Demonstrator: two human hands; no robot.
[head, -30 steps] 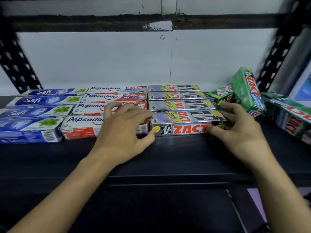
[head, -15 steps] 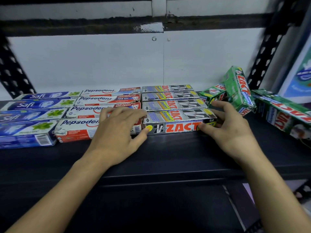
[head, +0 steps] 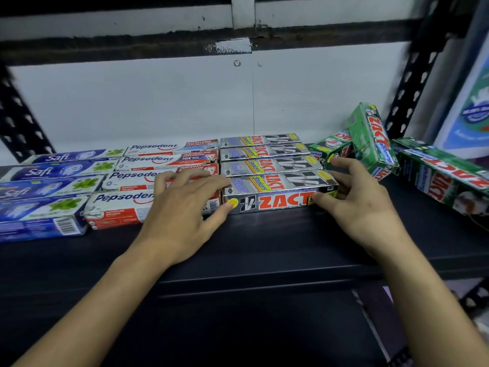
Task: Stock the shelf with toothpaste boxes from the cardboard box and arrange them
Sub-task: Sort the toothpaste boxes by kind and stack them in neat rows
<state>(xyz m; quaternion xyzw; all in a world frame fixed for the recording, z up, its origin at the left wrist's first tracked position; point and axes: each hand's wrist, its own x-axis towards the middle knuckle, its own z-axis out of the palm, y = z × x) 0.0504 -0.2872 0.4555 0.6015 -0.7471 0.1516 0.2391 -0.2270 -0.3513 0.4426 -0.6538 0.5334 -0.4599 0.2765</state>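
Hands unmoved: L hand [head: 182, 215] flat, thumb on front Zact box [head: 277, 193]; R hand [head: 362, 207] grips its end.

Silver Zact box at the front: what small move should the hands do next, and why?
Probably let go and send the right hand to the green boxes. The silver box already lies flush in its row, while the green ones lie jumbled, one leaning.
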